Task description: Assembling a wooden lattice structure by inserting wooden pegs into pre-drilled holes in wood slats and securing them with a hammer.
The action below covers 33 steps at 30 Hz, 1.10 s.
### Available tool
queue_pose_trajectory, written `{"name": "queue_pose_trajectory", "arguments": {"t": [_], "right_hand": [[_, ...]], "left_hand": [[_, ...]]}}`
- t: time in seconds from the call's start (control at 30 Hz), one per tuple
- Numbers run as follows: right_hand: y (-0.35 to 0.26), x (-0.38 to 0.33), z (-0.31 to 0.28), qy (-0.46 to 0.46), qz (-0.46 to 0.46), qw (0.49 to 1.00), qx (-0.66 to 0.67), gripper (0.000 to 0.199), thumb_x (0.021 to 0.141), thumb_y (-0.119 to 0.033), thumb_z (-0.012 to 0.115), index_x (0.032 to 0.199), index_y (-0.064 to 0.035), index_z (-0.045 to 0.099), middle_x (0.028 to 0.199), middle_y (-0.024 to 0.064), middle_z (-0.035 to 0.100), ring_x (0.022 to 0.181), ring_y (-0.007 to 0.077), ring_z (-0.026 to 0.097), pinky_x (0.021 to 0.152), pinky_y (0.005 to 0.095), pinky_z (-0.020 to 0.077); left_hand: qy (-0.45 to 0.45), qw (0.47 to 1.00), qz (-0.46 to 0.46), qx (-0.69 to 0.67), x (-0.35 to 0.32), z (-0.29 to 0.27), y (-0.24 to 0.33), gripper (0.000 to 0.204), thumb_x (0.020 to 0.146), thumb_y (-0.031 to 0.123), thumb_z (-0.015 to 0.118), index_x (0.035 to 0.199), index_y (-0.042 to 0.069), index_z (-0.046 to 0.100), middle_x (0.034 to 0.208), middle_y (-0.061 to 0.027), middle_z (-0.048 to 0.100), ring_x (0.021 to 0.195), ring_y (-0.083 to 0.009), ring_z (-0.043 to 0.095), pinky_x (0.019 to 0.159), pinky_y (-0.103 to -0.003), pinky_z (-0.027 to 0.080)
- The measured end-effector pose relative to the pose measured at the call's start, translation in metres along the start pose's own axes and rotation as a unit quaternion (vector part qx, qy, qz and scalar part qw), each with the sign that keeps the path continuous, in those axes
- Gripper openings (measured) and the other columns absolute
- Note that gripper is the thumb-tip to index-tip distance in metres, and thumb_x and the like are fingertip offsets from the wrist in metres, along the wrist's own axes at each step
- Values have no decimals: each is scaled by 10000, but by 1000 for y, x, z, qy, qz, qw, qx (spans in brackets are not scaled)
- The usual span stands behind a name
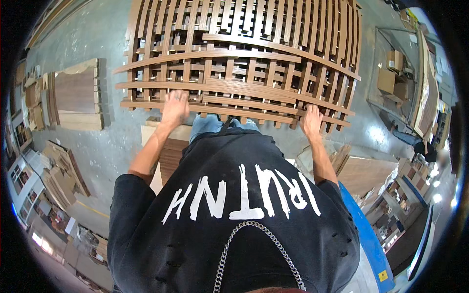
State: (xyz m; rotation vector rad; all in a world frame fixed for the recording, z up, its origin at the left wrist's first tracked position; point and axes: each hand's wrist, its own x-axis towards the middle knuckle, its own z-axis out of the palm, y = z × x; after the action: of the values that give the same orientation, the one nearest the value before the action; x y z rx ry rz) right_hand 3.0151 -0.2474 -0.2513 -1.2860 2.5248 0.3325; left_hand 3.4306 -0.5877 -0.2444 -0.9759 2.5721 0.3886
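Concrete workshop floor [97, 141] all around, grey and scuffed, and the big stack of brown wooden slats [244, 53] sits right in the middle of it, criss-crossed in layers like a lattice. Both hands are at the near edge of that stack. Left hand [175, 106] lies flat and spread on the nearest long slat [234, 110], fingers pointing away, not wrapped around anything. Right hand [311, 122] is further along the same edge, also pressed down on the slat ends, fingers partly curled over; can't tell if it's really gripping. Left of the stack there's a brown board panel [75, 93] lying on the floor.
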Motion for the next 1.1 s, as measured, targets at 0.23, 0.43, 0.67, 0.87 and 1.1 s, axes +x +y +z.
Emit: {"name": "queue_pose_trajectory", "arguments": {"t": [0.23, 0.43, 0.67, 0.87, 1.1], "right_hand": [[-6, -26, 17, 23, 54, 998, -10, 539, 838, -110, 560, 1356, -63, 418, 1270, 159, 499, 1209, 330, 465, 947, 565, 348], [-1, -17, 15, 0, 67, 998, -20, 481, 860, -95, 530, 1337, -80, 470, 1271, 154, 502, 1204, 328, 469, 949, 563, 354], [-25, 19, -34, 9, -2, 997, 82, 398, 819, -70, 555, 1214, -34, 531, 1205, 183, 530, 1159, 361, 490, 959, 525, 377], [-92, 132, -62, 168, -139, 975, 50, 459, 852, -26, 523, 1307, -72, 497, 1301, 159, 525, 1256, 322, 449, 1021, 527, 341], [-95, 172, -45, 131, -87, 987, 7, 385, 883, -51, 525, 1265, -90, 501, 1258, 122, 533, 1201, 297, 482, 1049, 614, 265]], "left_hand": [[15, 994, 104, 0, -16, 42, -8, 402, 800, 115, 619, 1195, 55, 586, 1183, -102, 568, 1196, -282, 472, 982, -497, 348], [-5, 998, 60, 27, -17, 35, -19, 395, 785, 150, 649, 1170, 76, 610, 1157, -70, 583, 1182, -268, 486, 991, -495, 343], [91, 990, 95, -54, -6, -1, -15, 355, 888, 242, 580, 1189, 53, 574, 1255, -140, 511, 1174, -323, 460, 991, -507, 338], [181, 983, -25, 21, 87, -32, -42, 521, 829, 105, 575, 1339, 64, 478, 1377, -149, 453, 1269, -337, 414, 1048, -550, 292], [90, 996, -11, 3, 133, -28, -89, 467, 826, 30, 566, 1288, 93, 555, 1287, -127, 572, 1232, -293, 500, 1084, -553, 274]]}}
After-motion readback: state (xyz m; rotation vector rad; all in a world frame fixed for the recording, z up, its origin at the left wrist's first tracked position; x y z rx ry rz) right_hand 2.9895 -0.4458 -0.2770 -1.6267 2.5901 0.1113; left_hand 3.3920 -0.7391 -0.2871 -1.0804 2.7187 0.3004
